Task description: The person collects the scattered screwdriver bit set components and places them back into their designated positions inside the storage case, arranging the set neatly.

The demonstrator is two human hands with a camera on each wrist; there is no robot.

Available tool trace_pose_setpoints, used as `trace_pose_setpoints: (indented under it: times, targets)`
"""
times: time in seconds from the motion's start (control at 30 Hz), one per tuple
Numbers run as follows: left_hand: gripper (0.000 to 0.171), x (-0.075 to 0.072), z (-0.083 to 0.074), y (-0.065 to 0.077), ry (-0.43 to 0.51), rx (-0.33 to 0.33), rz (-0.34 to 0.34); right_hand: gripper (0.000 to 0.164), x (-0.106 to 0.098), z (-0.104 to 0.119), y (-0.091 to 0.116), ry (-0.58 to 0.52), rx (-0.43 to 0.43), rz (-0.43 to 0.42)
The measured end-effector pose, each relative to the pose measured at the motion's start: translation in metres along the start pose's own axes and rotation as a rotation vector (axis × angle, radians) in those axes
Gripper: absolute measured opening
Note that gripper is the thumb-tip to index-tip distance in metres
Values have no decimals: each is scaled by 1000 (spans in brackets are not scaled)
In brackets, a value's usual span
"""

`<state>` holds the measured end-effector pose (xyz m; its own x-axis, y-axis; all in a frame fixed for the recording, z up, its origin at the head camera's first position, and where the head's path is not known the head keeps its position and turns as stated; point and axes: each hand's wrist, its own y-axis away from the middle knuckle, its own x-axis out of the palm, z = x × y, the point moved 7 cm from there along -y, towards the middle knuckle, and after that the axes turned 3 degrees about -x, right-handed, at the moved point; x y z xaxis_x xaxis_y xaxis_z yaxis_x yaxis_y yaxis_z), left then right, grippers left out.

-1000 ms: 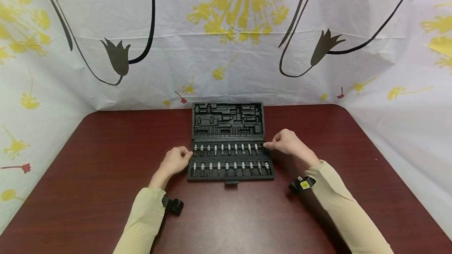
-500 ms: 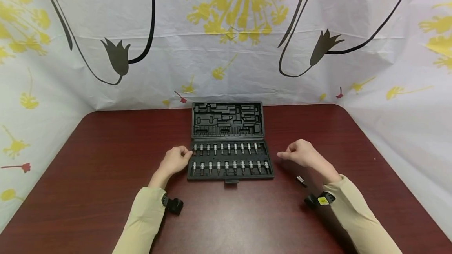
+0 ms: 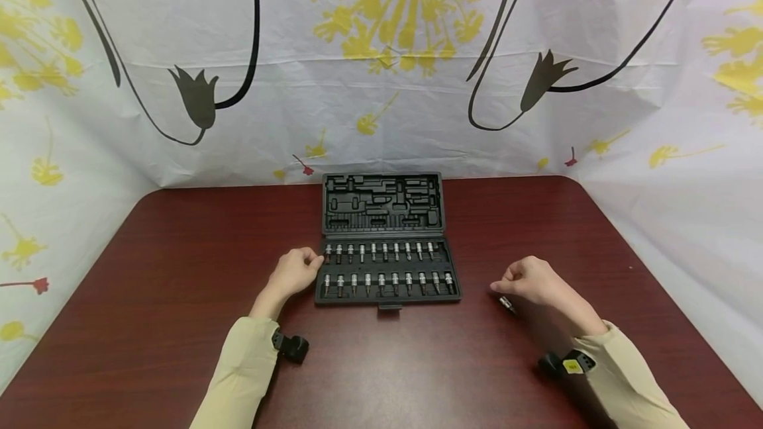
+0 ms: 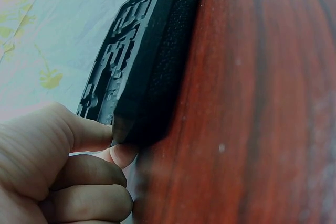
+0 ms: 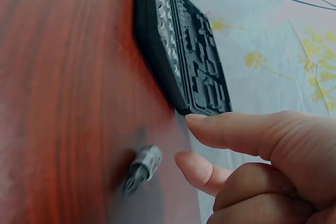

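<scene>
A black bit-socket case (image 3: 388,268) lies unfolded on the table, its two rows filled with silver bit sockets. The slot at the right end of the upper row holds no socket. My left hand (image 3: 296,273) pinches the case's left side between thumb and forefinger, as the left wrist view shows. One loose bit socket (image 5: 143,169), silver with a dark tip, lies on the table right of the case. My right hand (image 3: 532,281) hovers just by it, thumb and forefinger parted and nothing between them; the other fingers are curled in.
The case's lid (image 3: 383,202), with moulded recesses, leans back toward the patterned white curtain (image 3: 268,151) behind the table. A dark red wooden table (image 3: 197,250) spreads out around the case. Wrist cameras (image 3: 291,345) sit on both sleeves.
My right hand has moved away from the upper right corner of the case, rightward and nearer to me, to the loose bit socket. My left hand has stayed at the case's left side.
</scene>
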<state>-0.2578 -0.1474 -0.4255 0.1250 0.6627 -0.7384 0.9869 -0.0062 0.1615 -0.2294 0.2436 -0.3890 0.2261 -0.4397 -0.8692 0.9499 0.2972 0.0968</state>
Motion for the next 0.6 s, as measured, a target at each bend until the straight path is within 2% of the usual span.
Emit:
trace_pose_setpoints:
  times: [0.27,0.6]
  targets:
    - [21,0,0,0,8,-7,7,22,4,-10,11,-7,17,14]
    - [20,1,1,0,4,-5,9,21,9,-10,13,-29,37,46]
